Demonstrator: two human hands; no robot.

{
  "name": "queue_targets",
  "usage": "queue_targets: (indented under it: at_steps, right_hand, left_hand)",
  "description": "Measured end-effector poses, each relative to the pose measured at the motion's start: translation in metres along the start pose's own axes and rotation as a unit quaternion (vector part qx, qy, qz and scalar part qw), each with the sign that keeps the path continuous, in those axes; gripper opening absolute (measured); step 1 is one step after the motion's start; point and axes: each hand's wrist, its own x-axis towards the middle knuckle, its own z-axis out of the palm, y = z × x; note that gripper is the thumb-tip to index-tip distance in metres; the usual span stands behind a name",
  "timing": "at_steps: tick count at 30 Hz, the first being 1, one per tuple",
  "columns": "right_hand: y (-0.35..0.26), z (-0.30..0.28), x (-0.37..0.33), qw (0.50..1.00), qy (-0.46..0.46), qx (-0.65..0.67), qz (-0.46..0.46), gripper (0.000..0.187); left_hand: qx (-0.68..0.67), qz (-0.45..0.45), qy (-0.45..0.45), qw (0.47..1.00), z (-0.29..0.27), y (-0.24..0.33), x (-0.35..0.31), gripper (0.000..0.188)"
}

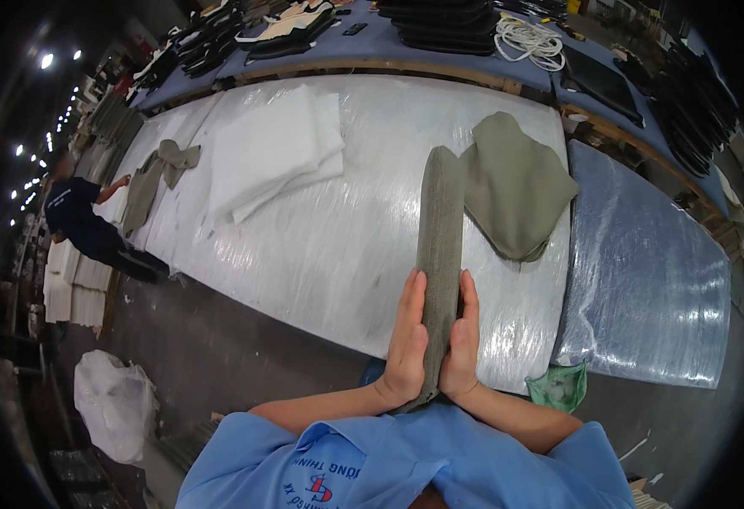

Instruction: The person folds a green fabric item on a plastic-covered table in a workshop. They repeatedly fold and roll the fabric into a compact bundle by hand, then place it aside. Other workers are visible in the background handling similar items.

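Observation:
An olive-green fabric cushion [441, 229] stands on its edge in front of my body, its long narrow side facing up. My left hand [406, 348] presses flat against its left face, fingers straight and pointing away from me. On the opposite face lies my right hand [463, 339], so the cushion is held between both palms. Just right of its far end, olive-green fabric covers [520, 188] lie in a flat pile on the plastic-wrapped table [363, 212]. Folded white wadding sheets [266, 153] rest farther left on the same surface.
A co-worker [88, 208] stands at the table's left end beside more green fabric [143, 191]. Behind are blue-topped tables with black stacked pieces [440, 24] and coiled white rope [529, 41]. A green bag [557, 388] hangs near my right elbow; a white plastic bag [115, 405] sits lower left.

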Motion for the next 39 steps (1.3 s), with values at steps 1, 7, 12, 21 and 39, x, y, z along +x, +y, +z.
queue_targets:
  at_steps: [1,7,12,21,39]
  right_hand:
    - [0.000,-0.001,0.000,1.000,0.009,0.011,-0.006,0.079]
    - [0.012,-0.020,-0.003,0.995,-0.004,-0.076,-0.066,0.081]
    - [0.004,-0.027,0.000,0.998,-0.006,-0.051,-0.032,0.077]
    - [-0.007,-0.020,0.049,0.998,-0.050,-0.014,0.047,0.069]
    - [0.035,-0.015,0.146,1.000,-0.012,-0.027,-0.009,0.073]
  left_hand:
    - [0.011,0.008,0.003,1.000,0.003,0.000,0.001,0.074]
    - [0.045,0.024,0.004,0.999,0.015,-0.001,0.004,0.072]
    - [0.038,-0.006,-0.013,0.999,0.017,-0.003,0.008,0.069]
    - [-0.074,-0.113,-0.025,0.991,-0.009,-0.001,0.042,0.067]
    - [-0.102,-0.065,-0.045,0.992,-0.021,-0.048,0.131,0.077]
